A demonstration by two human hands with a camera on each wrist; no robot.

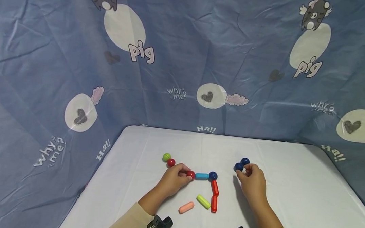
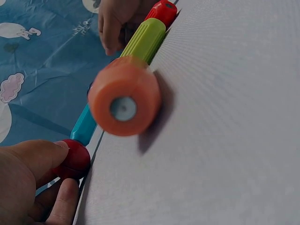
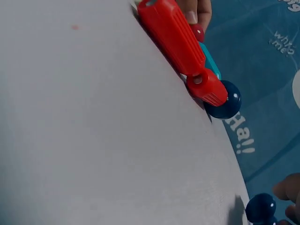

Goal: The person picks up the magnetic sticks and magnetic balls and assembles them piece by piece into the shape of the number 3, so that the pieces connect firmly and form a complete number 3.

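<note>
My left hand pinches a red ball between thumb and fingers. The ball sits at the left end of a light blue stick, whose other end meets a dark blue ball. Below that ball, two red sticks run end to end toward the near side. My right hand holds a second red ball, partly hidden by the fingers. Two dark blue balls sit against it, just beyond the fingertips. In the right wrist view, the fingers show only at the edge.
A yellow-green stick and an orange-pink stick lie on the white table between my arms. A green ball and another red ball sit together beyond my left hand. A blue patterned cloth hangs behind.
</note>
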